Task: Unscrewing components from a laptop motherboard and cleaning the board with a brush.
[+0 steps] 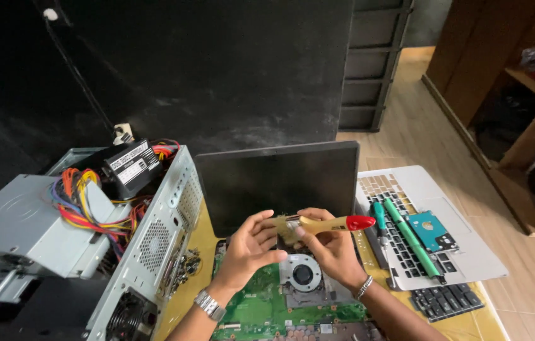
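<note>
My right hand (330, 249) grips a small paintbrush (327, 223) with a pale wooden handle and a red tip, held level above an opened laptop. My left hand (251, 246), with a metal watch on its wrist, touches the brush's bristle end with its fingertips. Below both hands lies the laptop's green motherboard (258, 309) with a round cooling fan (303, 273). The laptop's dark screen (277, 183) stands upright behind the hands.
An open grey desktop computer case (160, 246) with coloured cable bundles (87, 208) lies at the left. At the right a silver laptop base (457, 252) carries two green-handled screwdrivers (409, 237) and a blue hard drive (431, 230). Loose black keys (447, 302) lie near it.
</note>
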